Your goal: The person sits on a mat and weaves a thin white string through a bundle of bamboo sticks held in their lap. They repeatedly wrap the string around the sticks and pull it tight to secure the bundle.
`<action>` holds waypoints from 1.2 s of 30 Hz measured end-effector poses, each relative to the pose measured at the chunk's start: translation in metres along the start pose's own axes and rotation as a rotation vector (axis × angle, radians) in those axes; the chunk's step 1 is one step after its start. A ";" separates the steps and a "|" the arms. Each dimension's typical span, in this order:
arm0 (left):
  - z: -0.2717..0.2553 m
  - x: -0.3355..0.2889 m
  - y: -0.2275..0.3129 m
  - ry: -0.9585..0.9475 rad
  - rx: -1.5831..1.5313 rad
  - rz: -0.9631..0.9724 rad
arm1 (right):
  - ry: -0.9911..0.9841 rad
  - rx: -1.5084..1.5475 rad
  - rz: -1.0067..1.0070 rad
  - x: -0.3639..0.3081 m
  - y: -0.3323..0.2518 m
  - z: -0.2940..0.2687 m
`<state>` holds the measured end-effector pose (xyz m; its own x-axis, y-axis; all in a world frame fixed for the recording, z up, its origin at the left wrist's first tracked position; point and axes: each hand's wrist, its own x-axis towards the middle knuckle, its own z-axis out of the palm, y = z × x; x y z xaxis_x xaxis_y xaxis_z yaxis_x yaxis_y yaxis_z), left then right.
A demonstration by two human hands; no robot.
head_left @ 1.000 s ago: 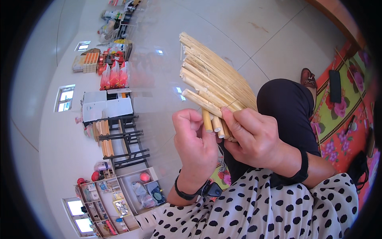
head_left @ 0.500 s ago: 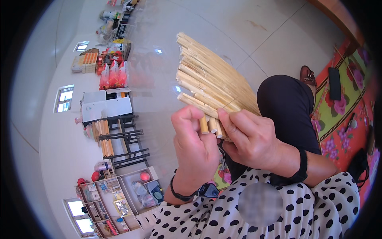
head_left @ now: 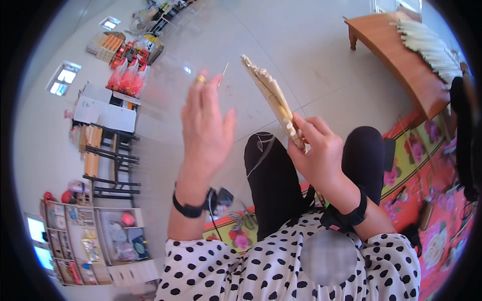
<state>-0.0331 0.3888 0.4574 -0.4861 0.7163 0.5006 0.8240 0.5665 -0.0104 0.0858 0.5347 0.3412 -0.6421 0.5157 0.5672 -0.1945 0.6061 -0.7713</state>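
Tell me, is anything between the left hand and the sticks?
Nothing visible blocks it: the tiled floor shows through the gap between the left hand and the bundle of sticks, which the right hand grips. A thin, needle-like thing sticks up at the left hand, but in this view stops short of the bundle.

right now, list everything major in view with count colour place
stalk bundle: one, pale yellow, centre
thin rod: one, colour unclear, left of stalk bundle
thread: count unclear, white, over trousers
table: one, brown, upper right
sticks: many, whitish, on table
bags: three, red, upper left
metal frames: several, black, left
shelf: one, pale, lower left
floral mat: at least one, red-green, lower right
wristbands: two, black, lower middle
top: one, white with black spots, bottom
trousers: pair, black, lower centre
left hand: one, by thin rod
right hand: one, gripping stalk bundle
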 end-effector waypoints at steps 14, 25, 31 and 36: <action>0.047 0.070 -0.078 -0.513 -0.620 -0.030 | -0.349 -0.090 -0.053 0.072 0.007 -0.015; 0.103 0.057 -0.073 -0.541 -1.172 -0.111 | -0.022 -0.386 -0.142 0.107 0.040 -0.020; 0.139 0.067 -0.064 -0.166 -1.006 -0.152 | 0.042 -0.269 -0.022 0.103 0.031 -0.014; 0.131 0.065 -0.033 0.051 -0.845 -0.175 | 0.005 -0.068 0.061 0.092 0.007 -0.014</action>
<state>-0.1298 0.4703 0.3765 -0.6292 0.6166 0.4732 0.6884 0.1595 0.7076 0.0354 0.5946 0.3924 -0.6478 0.5555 0.5213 -0.1045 0.6130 -0.7831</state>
